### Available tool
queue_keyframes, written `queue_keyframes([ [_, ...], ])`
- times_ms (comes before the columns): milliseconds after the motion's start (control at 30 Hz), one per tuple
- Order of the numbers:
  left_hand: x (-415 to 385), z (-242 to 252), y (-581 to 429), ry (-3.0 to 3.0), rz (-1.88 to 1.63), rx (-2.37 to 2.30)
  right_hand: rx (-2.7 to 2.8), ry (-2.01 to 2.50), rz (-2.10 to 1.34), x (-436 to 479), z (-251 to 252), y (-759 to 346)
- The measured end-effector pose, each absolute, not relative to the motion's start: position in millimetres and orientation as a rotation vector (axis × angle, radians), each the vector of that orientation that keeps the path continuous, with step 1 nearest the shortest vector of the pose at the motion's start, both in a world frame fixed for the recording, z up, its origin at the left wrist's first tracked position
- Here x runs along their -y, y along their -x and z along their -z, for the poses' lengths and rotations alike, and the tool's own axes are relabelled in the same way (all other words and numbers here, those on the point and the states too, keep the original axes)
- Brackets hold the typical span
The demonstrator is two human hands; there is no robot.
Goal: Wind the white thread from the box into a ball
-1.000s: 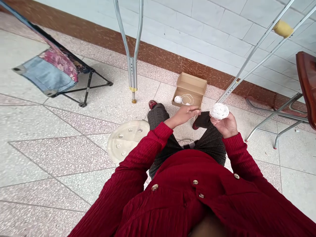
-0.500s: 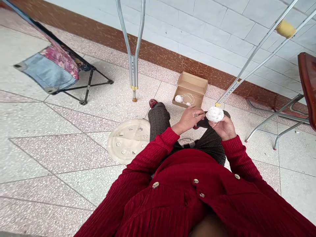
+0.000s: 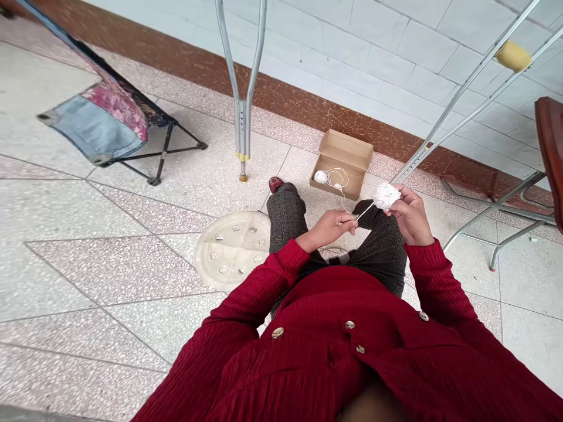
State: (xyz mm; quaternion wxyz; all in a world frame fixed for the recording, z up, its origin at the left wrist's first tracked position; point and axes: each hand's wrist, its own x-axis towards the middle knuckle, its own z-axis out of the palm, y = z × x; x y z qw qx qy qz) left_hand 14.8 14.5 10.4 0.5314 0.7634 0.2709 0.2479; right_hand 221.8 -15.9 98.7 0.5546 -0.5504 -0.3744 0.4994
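- The right hand is closed around a white ball of thread, the fingers wrapped over its near side so that only the far half of the ball shows.
- The ball of thread sits above the person's right knee, nearer to the viewer than the cardboard box and a little to the right of it.
- The left hand is pinched shut on the thread strand, thumb and fingertips pressed together at its end.
- The thread strand runs taut and straight from the pinch of the left hand up and to the right, to the ball of thread; the two hands are near each other but not touching.
- The cardboard box lies open on the floor by the brown skirting of the wall, its flap up; inside it lie a smaller white ball and a loose coil of thread beside that.
- A round pale tray lies flat on the floor left of the cardboard box and closer to the viewer, just beside the person's left leg, with small pieces scattered on it.
- A metal crutch stands upright left of the cardboard box, its tip on the floor; a second crutch leans across the wall to the right of the box.
- A folding stool with patterned cloth stands well to the left of the cardboard box.
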Motion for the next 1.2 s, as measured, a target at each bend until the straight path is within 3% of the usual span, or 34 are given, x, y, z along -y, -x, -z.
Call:
queue_keyframes([
  [200,-8,-34,1,-2.001,-0.560,-0.620,1.285,1.623,-0.716,5,-76,-223],
  [300,-10,-46,5,-2.171,-0.565,-0.653,1.593,1.824,-0.702,8,-57,-217],
  [467,-20,-49,10,-2.328,-0.562,-0.660,1.759,1.717,-1.245,20,-40,-213],
  [600,-27,-48,10,-2.300,-0.566,-0.532,1.429,1.356,-1.961,31,-47,-218],
  [700,-30,-45,8,-2.187,-0.623,-0.524,1.152,1.192,-2.109,38,-58,-217],
  [933,-21,-16,-4,-1.844,-0.685,-0.666,0.715,1.121,-1.794,44,-86,-208],
  [1200,2,-25,-4,-1.898,-0.509,-0.647,0.815,1.463,-1.160,19,-85,-220],
])
